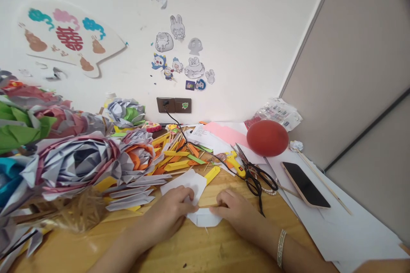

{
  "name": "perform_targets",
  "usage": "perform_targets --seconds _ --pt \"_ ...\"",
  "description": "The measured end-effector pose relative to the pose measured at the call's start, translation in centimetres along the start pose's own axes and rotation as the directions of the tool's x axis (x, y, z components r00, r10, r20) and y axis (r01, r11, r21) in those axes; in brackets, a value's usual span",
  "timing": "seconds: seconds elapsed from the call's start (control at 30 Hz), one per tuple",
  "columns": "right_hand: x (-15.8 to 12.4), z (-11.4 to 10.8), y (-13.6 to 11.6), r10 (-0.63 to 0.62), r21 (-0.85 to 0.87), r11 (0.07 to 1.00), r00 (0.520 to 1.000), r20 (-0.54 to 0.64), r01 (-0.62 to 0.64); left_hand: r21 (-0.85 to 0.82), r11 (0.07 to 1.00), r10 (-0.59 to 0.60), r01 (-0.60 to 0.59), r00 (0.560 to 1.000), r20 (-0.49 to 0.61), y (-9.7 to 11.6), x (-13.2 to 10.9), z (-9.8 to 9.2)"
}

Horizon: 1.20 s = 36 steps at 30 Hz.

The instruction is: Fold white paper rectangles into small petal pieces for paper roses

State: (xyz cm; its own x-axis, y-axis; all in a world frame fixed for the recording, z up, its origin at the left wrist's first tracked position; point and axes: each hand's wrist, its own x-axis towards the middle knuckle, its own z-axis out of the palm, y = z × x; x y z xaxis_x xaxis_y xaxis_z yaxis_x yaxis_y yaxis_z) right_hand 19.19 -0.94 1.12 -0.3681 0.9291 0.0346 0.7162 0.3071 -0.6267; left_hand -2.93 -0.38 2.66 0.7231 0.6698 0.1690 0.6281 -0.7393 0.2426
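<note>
A small folded piece of white paper point(206, 218) lies near the table's front, between my two hands. My left hand point(179, 207) pinches its upper left edge, thumb and fingers closed. At its upper right edge, my right hand point(229, 209) holds it in a similar pinch. Another white paper sheet point(188, 181) rests on the table just beyond my left fingers, partly under them. A yellow folded paper strip point(212, 174) sits a little farther off. My fingers hide part of the folded edge.
Large folded-paper flowers point(77, 162) crowd the left side, near loose folded strips point(176, 158). On the right are scissors point(254, 175), a yellow glue gun point(235, 162), a red balloon point(267, 137), a phone point(306, 184) and white sheets point(352, 230). A black cord point(182, 130) runs from the wall socket.
</note>
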Motion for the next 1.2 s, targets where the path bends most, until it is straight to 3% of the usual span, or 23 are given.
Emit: perform_targets --seconds 0.2,0.37,0.43,0.73,0.87,1.0,1.2 --pt "-0.5 -0.7 0.2 -0.043 -0.048 0.998 0.999 0.012 0.043 0.302 0.953 0.003 -0.012 1.000 0.029 1.2 0.4 1.5" --pt "-1.4 -2.3 0.7 -0.306 -0.258 0.908 0.944 0.127 0.329 0.352 0.934 -0.095 0.056 0.991 0.093 1.3 0.3 1.8" --pt "-1.8 -2.6 1.2 -0.346 -0.295 0.883 0.931 0.120 0.366 0.321 0.944 -0.113 0.080 0.990 0.085 1.2 0.1 1.7" --pt "-1.8 -2.6 1.9 -0.342 -0.239 0.909 0.939 0.040 0.342 0.212 0.965 -0.177 0.155 0.980 0.090 1.7 0.0 0.9" --pt "-0.7 -1.6 1.2 -0.249 -0.144 0.959 0.968 -0.018 0.244 0.188 0.960 -0.218 0.210 0.976 0.024 2.2 0.7 1.3" --pt "0.7 0.1 0.6 -0.107 -0.175 0.980 0.992 -0.067 0.094 0.188 0.953 -0.245 0.238 0.969 0.012 2.2 1.1 2.0" --pt "2.2 0.7 0.2 -0.083 -0.172 0.982 0.996 -0.039 0.076 -0.020 0.926 -0.379 0.378 0.924 -0.047 2.1 1.1 1.8"
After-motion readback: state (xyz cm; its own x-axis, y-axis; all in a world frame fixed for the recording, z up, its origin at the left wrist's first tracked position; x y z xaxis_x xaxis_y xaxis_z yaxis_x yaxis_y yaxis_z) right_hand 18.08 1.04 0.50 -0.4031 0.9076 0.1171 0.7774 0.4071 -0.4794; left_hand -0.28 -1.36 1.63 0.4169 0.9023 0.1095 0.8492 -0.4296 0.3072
